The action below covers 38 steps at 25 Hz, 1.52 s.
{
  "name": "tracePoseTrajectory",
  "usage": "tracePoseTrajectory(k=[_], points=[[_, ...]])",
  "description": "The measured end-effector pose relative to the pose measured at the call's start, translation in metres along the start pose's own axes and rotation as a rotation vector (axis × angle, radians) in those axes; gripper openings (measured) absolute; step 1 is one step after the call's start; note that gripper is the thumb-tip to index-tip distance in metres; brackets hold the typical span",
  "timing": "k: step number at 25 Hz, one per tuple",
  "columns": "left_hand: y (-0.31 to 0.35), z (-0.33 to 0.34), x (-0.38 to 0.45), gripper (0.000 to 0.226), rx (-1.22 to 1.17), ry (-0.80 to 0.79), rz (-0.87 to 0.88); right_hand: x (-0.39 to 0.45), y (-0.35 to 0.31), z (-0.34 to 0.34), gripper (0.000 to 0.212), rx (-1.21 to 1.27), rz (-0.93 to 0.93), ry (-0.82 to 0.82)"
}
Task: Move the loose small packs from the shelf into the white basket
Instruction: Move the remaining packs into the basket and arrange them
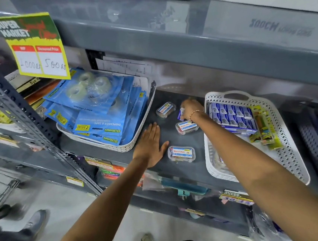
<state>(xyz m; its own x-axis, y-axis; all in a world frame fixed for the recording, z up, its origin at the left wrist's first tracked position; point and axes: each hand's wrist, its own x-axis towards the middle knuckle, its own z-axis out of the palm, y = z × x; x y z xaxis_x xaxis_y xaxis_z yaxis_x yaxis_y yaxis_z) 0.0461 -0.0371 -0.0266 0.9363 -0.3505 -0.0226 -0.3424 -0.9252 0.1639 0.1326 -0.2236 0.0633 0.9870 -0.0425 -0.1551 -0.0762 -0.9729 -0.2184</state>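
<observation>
Three clear small packs (181,154) with "Maruti Mart" labels lie loose on the grey shelf (179,173), in the gap between two white baskets. Nearest pack sits close to the front edge, just right of the left hand (150,146). Second pack (186,127) is further back, touching or nearly touching the right wrist. Third pack (165,109) is deepest, just left of the right hand (191,108).

Left hand: flat, palm down on the shelf, fingers together and extended, thumb spread toward the nearest pack. Holding nothing.

Right hand: reached in deep, fingers curled and pinched on a small blue-and-white item (181,112). Can't tell exactly what it is, mostly hidden by the hand. Thin bracelet on that wrist.

White basket (283,127) on the right: perforated walls, handle cutout at the back. Holds rows of blue-and-white boxes (231,116) at the back left and yellow-green packets (264,127) toward the right side. Right forearm crosses over its left rim.

Left basket (117,143): stacked blue tape dispenser cards (94,107), price stickers visible.

Yellow price sign (34,46) hangs from the shelf above, upper left.
</observation>
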Motion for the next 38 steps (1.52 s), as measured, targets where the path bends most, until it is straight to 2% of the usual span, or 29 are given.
tracePoseTrajectory(k=[3,5,7,9,12,15,22,25,27,29,34,38], points=[[-0.001,0.002,0.001,0.077,0.022,0.001,0.009,-0.012,0.002,-0.006,0.025,0.233,0.018,0.125],[-0.001,0.003,0.0,0.077,0.015,0.017,0.017,-0.025,0.017,-0.015,0.023,0.43,0.067,0.287],[-0.002,0.004,0.0,0.078,-0.002,0.018,0.034,-0.042,0.05,-0.029,0.022,0.602,0.2,0.476],[-0.003,0.005,0.0,0.078,-0.011,0.003,0.03,-0.06,0.093,-0.04,0.027,0.723,0.402,0.59],[-0.002,0.006,0.003,0.078,0.002,-0.02,0.017,-0.092,0.147,-0.044,0.039,0.812,0.684,0.642],[-0.002,0.006,0.003,0.077,0.008,-0.003,0.014,-0.11,0.165,-0.037,0.038,0.788,0.785,0.63],[-0.003,0.006,0.002,0.076,-0.003,0.006,0.023,-0.111,0.162,-0.019,0.038,0.606,0.807,0.518],[-0.005,0.008,0.003,0.076,0.0,0.004,0.025,-0.114,0.157,-0.018,0.021,0.468,0.626,0.539],[-0.005,0.009,0.004,0.076,0.005,0.004,0.025,-0.117,0.156,-0.012,0.026,0.259,0.509,0.441],[-0.006,0.01,0.005,0.077,0.002,0.008,0.029,-0.12,0.156,-0.006,0.03,0.124,0.485,0.35],[-0.008,0.012,0.005,0.077,0.011,0.009,0.03,-0.122,0.149,-0.011,0.037,0.078,0.418,0.248],[-0.008,0.012,0.005,0.078,0.002,0.009,0.036,-0.128,0.137,0.002,0.055,-0.128,0.26,0.204]])
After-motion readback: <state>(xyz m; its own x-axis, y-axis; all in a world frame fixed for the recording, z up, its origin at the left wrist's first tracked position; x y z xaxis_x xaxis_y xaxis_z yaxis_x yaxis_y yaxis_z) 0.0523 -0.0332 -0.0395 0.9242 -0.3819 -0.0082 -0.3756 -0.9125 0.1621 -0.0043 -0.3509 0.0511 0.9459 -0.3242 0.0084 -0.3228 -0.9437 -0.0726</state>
